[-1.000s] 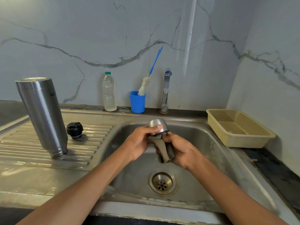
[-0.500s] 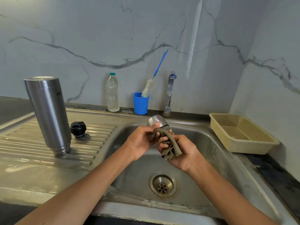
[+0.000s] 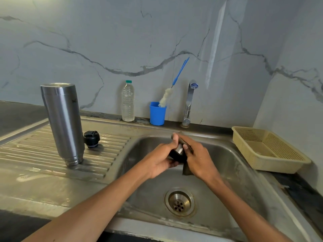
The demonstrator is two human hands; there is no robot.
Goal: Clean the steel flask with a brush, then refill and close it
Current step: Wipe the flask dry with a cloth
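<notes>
Flask cap (image 3: 178, 151) gripped by both hands, cloth (image 3: 187, 169)

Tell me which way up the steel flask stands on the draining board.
Upside down: the steel flask stands mouth-down, threaded neck on the ribbed draining board.

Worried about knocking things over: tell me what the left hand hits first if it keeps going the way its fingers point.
The left hand points up and right; beyond the steel cap it grips, likely the tap, though depth is unclear.

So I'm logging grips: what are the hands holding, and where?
Left hand grips the steel cap by its side; right hand presses a dark cloth around it.
</notes>
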